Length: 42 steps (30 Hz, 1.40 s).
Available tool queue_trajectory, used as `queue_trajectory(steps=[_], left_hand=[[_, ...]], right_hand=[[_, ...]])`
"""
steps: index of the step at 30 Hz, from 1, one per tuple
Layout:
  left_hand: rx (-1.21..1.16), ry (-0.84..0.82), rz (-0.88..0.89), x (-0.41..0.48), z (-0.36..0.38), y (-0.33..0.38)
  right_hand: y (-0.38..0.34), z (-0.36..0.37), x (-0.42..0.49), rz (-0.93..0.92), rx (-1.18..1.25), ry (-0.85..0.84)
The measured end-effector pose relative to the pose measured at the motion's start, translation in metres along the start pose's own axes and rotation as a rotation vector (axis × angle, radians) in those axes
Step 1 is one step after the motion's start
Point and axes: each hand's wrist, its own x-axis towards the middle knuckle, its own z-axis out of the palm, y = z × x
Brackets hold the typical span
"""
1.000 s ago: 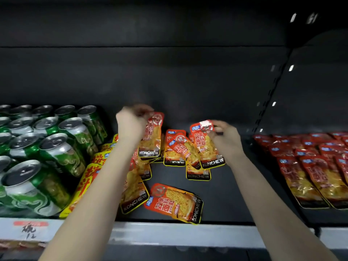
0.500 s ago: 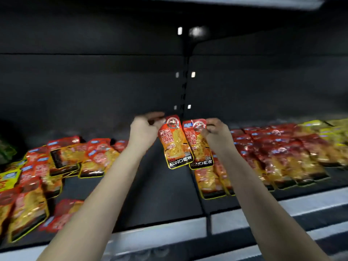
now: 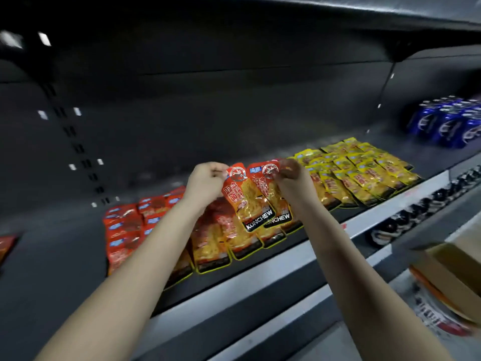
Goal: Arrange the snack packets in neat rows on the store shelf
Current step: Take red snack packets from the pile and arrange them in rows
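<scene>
both hands are raised just above the orange row (image 3: 216,246), the line of orange packets lying flat and overlapping on the dark store shelf (image 3: 65,256). the left hand (image 3: 205,182) has its fingers curled and pinches the top edge of one orange snack packet (image 3: 246,201), and the right hand (image 3: 294,181) pinches the top edge of a second orange snack packet (image 3: 270,196) in the same way. the two held packets hang side by side over the orange row, tilted, with the left one overlapping the other at the lower edge; each shows "konchew" on a black band at the bottom. neither held packet can be seen touching the orange row, though the view does not settle it. just left of the orange row lies a block of red packets (image 3: 125,230), touching it. right of the orange row, and running back from it, yellow packets (image 3: 364,173) sit in ordered lines. well right of the orange row and further back stand blue cans (image 3: 447,123). far left of the orange row a single red packet (image 3: 6,246) shows at the picture's edge. in front of the orange row runs the shelf's pale front rail (image 3: 260,277). below and right of the orange row a brown cardboard box (image 3: 447,264) is partly in view, blurred.
</scene>
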Motion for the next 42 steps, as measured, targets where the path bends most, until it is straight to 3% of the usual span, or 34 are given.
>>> queue_trajectory(steps=[7, 15, 21, 28, 33, 37, 42], left_hand=[[0.154, -0.046, -0.008, 0.014, 0.103, 0.024], [0.565, -0.108, 0.101, 0.022, 0.163, 0.033], [0.969, 0.035, 0.238, 0.017, 0.187, 0.008], [1.033, 0.069, 0.325, 0.012, 0.196, 0.001], [1.003, 0.076, 0.31, 0.005, 0.186, 0.006], [0.995, 0.119, 0.267, 0.004, 0.153, 0.016], [0.997, 0.221, 0.195, -0.003, 0.079, 0.014]], right_hand=[[0.041, -0.076, 0.052, 0.046, -0.072, 0.052], [0.079, -0.101, 0.071, 0.111, -0.147, 0.065], [0.098, -0.095, 0.061, 0.131, -0.257, 0.062], [0.103, -0.087, 0.056, -0.001, -0.342, 0.071], [0.089, -0.084, 0.049, -0.093, -0.327, 0.165], [0.06, -0.061, 0.046, -0.198, -0.304, 0.18], [0.018, 0.011, 0.028, -0.361, -0.213, 0.057]])
